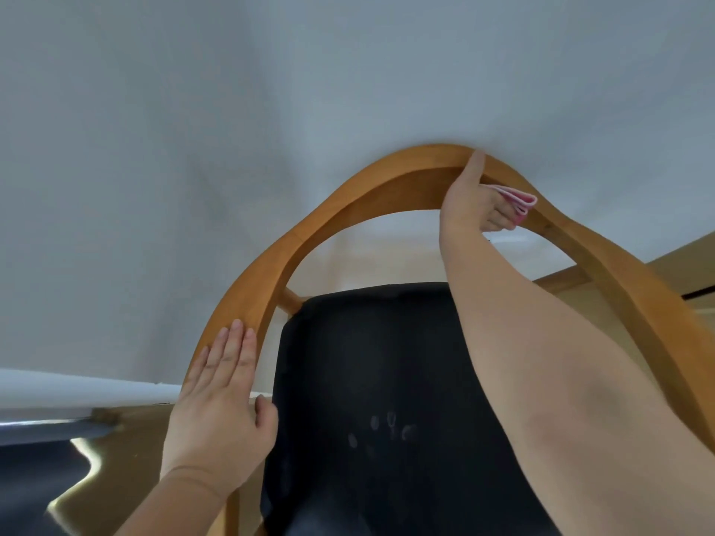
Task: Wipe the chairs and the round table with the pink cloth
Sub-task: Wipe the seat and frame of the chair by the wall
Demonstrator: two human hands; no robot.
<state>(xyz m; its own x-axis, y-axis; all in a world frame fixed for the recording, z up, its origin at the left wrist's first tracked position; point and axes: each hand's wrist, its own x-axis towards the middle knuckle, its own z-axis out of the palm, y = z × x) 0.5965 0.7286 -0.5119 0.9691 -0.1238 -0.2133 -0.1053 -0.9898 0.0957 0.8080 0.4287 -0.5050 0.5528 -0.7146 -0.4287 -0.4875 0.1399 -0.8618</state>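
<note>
Your right hand (476, 195) clamps the folded pink cloth (520, 199) on the far top of the chair rail (348, 203), which curves from there left and near, toward your left hand (220, 400), lying flat on it with straight fingers.

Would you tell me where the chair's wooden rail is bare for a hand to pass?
Bare: the wooden rail between the left hand and the right hand, and its right stretch below the pink cloth. The black seat is open left of the right forearm. Crowded: the arch top, under hand and cloth.
</note>
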